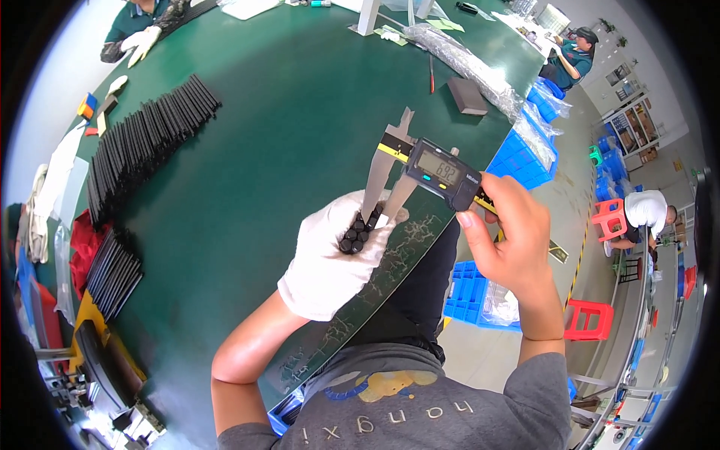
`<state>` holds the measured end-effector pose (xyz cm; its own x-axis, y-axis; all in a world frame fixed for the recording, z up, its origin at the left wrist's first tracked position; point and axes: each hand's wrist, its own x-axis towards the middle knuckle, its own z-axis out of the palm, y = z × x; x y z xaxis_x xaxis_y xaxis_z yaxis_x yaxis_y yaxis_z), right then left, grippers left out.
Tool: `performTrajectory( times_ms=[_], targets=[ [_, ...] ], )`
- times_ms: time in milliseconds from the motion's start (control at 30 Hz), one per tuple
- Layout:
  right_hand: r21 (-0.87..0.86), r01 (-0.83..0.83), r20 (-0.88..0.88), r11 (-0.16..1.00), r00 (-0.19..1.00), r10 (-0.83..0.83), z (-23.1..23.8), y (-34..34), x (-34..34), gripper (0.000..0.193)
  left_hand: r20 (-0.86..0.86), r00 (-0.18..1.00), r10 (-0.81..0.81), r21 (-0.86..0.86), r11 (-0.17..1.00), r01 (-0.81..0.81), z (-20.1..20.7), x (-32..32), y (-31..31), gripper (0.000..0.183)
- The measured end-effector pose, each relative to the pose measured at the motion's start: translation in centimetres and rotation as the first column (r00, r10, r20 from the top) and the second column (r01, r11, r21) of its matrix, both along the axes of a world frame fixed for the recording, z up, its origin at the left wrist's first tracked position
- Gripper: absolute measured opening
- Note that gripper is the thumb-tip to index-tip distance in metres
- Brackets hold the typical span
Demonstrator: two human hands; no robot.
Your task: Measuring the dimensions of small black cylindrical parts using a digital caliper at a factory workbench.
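My left hand (324, 255), in a white glove, is closed around a bundle of several black rods (354, 238), their round ends facing up. My bare right hand (514, 236) grips the end of a digital caliper (442, 174) with a grey display. The caliper's metal jaws point down to the bundle, and one rod seems to sit between their tips; the glove partly hides the contact. On the green table (277, 120), a long row of black rods (150, 142) lies to the left, with a smaller pile of dark rods (114, 274) nearer me.
A brown block (466, 97) and a thin red tool (431, 75) lie at the far right, beside plastic-wrapped material (465, 60). Blue crates (525, 157) stand off the table's right edge, near a red stool (589, 320). A co-worker's gloved hands (141, 43) are at the far left.
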<state>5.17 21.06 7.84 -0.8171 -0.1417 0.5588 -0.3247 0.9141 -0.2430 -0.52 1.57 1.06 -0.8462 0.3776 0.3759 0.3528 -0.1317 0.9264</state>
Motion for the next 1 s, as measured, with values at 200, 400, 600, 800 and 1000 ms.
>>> performTrajectory(
  times_ms=[200, 400, 600, 800, 1000],
  targets=[
    [-0.013, 0.053, -0.033, 0.998, 0.998, -0.054, 0.2, -0.3, 0.0, 0.028, -0.071, 0.997, 0.008, 0.021, 1.000, -0.006, -0.6, -0.1, 0.1, 0.016],
    [0.037, 0.078, -0.077, 0.996, 0.994, -0.075, 0.3, -0.2, 0.1, 0.028, -0.057, 0.998, 0.008, -0.008, 1.000, -0.008, -0.2, 0.1, 0.0, 0.016],
    [0.199, 0.087, -0.142, 0.976, 0.988, -0.059, 0.5, 0.0, -0.1, 0.033, -0.059, 0.998, 0.012, 0.011, 1.000, -0.012, -0.4, 0.1, 0.0, 0.016],
    [0.114, 0.071, -0.079, 0.991, 0.995, -0.062, 0.1, -0.4, 0.3, 0.043, -0.059, 0.995, 0.075, -0.031, 0.997, -0.077, -0.1, 0.5, 0.4, 0.018],
    [0.052, 0.056, -0.049, 0.997, 0.997, -0.054, 0.2, -1.5, 0.7, 0.040, -0.221, 0.943, 0.248, -0.059, 0.962, -0.267, -0.6, 0.4, 0.6, 0.025]
  ],
)
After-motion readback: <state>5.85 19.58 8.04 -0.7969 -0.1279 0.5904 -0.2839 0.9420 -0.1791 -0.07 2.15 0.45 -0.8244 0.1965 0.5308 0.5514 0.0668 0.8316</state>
